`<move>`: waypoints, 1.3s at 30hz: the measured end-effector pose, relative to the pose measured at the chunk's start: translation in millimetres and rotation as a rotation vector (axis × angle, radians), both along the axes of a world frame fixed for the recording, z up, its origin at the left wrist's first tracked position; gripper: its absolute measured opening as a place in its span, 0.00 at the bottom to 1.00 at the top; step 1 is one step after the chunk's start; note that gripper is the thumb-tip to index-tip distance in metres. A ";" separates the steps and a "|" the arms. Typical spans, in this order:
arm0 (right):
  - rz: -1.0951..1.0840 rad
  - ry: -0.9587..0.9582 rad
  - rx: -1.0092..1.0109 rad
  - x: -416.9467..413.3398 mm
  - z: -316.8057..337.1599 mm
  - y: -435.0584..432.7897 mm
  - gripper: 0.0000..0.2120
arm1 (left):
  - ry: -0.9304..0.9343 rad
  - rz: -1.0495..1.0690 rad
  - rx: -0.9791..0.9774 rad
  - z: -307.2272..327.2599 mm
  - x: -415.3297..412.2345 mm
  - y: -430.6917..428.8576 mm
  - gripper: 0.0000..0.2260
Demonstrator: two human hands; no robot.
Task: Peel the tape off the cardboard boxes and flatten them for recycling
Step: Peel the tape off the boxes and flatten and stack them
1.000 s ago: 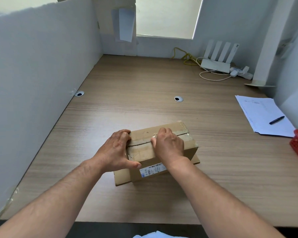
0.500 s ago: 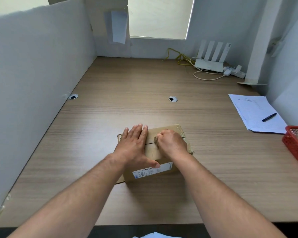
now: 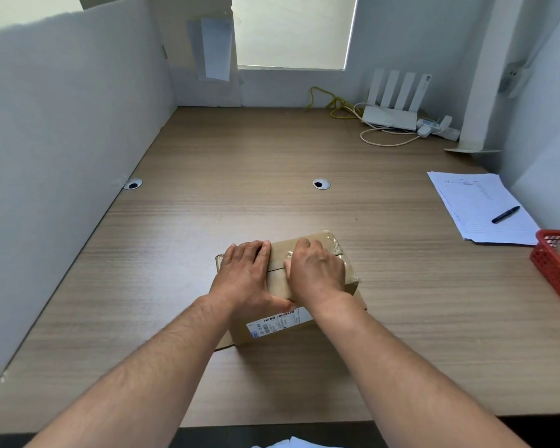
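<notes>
Left hand point(image 3: 244, 276) lies flat, fingers spread, covering the box point(image 3: 317, 321) top; right hand point(image 3: 316, 273) curls over the tape point(image 3: 335, 245), its grip hidden.

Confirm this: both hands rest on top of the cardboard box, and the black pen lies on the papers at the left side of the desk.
Wrong side. The head view shows the black pen on the papers at the right side of the desk. The rest holds: left hand and right hand are both on top of the cardboard box.
</notes>
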State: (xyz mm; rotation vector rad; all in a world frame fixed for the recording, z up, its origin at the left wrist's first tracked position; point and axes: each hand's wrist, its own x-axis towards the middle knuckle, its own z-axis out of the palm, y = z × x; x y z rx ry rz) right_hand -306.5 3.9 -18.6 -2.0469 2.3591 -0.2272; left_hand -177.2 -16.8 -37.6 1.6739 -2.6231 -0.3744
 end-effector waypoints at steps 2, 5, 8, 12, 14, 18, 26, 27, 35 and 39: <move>0.034 0.030 -0.028 0.6 -1.8 -0.2 0.11 | 0.005 -0.004 0.000 -0.7 0.3 -0.6 0.56; 0.012 -0.065 -0.036 -7.5 1.6 1.3 0.11 | -0.009 -0.019 0.016 -1.3 4.6 -4.0 0.56; -0.213 -0.283 -0.007 -36.5 4.2 -2.4 0.12 | -0.030 -0.027 0.030 -0.6 14.6 -7.0 0.56; -0.207 -0.255 0.041 -50.9 6.8 -1.1 0.14 | -0.052 -0.042 0.045 0.8 20.5 -8.8 0.55; -0.133 -0.206 0.060 -45.6 10.0 0.7 0.17 | -0.071 -0.043 0.051 1.7 17.1 -8.8 0.55; -0.099 0.007 0.092 -29.9 8.3 0.4 0.29 | -0.133 -0.047 0.073 3.6 -2.6 -7.0 0.56; -0.046 -0.032 0.004 -35.2 -1.6 -4.4 0.13 | -0.117 0.007 0.029 1.2 -22.9 -4.3 0.57; -0.115 -0.179 0.024 -41.2 -1.3 -6.2 0.13 | -0.116 0.006 0.027 1.5 -20.6 -4.5 0.57; -0.330 -0.686 0.060 -63.7 -9.9 0.2 0.09 | -0.090 -0.068 0.014 -0.5 4.7 -0.1 0.56; -0.162 -0.243 0.092 -51.9 -1.5 8.1 0.24 | -0.117 -0.059 0.030 0.5 2.0 -1.0 0.56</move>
